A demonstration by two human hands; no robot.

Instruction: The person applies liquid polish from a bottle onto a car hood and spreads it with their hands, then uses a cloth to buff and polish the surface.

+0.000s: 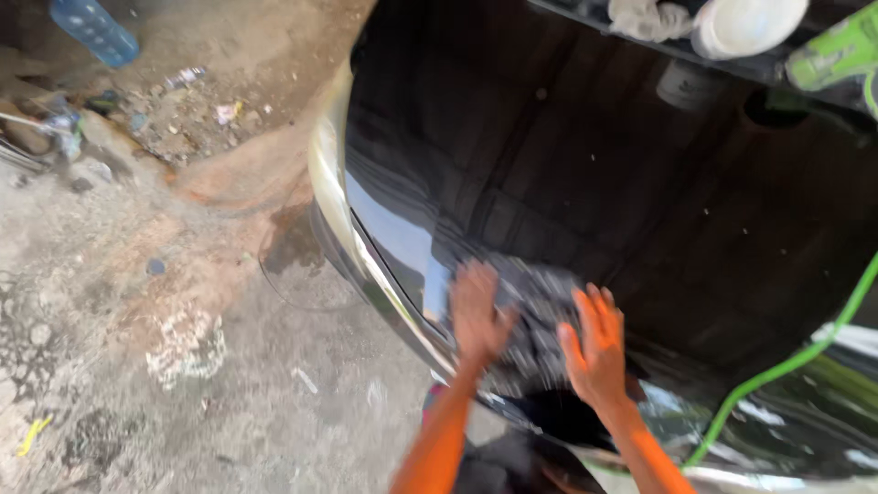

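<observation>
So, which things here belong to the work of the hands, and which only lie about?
In use: left hand, right hand, dark cloth, black car panel.

Lying about: blue bottle, litter, white tub, green hose, pale rag.

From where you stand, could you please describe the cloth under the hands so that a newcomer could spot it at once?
Start at the glossy black car panel filling the right of the view. Near its lower edge, the left hand and right hand press flat on a dark grey cloth. It is the only dull, blurred patch on that shiny surface.
</observation>
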